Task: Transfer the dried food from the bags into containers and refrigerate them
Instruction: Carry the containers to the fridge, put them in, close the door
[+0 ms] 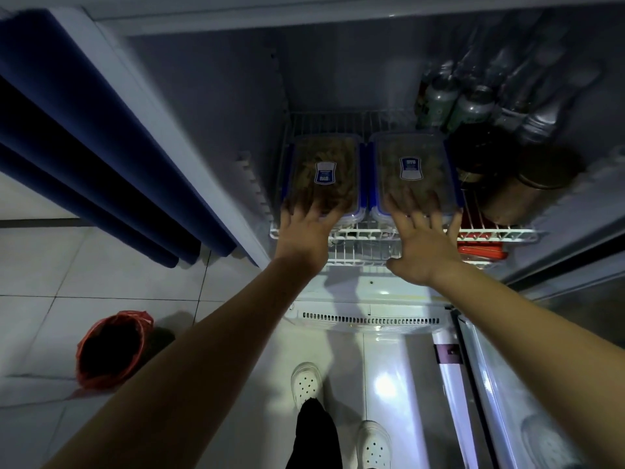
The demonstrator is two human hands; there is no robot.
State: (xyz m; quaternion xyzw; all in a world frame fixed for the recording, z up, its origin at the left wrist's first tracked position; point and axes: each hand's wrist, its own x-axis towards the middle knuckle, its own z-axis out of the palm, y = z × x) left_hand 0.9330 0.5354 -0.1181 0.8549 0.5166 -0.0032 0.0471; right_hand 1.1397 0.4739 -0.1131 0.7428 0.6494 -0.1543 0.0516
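Both spread wide, holding nothing, the left grip (306,228) and right grip (422,236) touch the near ends of the left clear blue-clipped plastic box (324,174) and right clear blue-clipped plastic box (414,170): probably rigid, light, slick-lidded; best grasped by the long sides.

The white wire shelf (367,233) inside the refrigerator carries two clear lidded containers with blue clips, the left container (324,174) and the right container (414,170), set side by side near its front edge with brown dried food visible through the lids. Behind and to the right of them, the same shelf holds green cans (439,103), bottles (548,116) and a metal tin (527,194). A dimly lit object beside the tin appears to be a dark jar (480,150).
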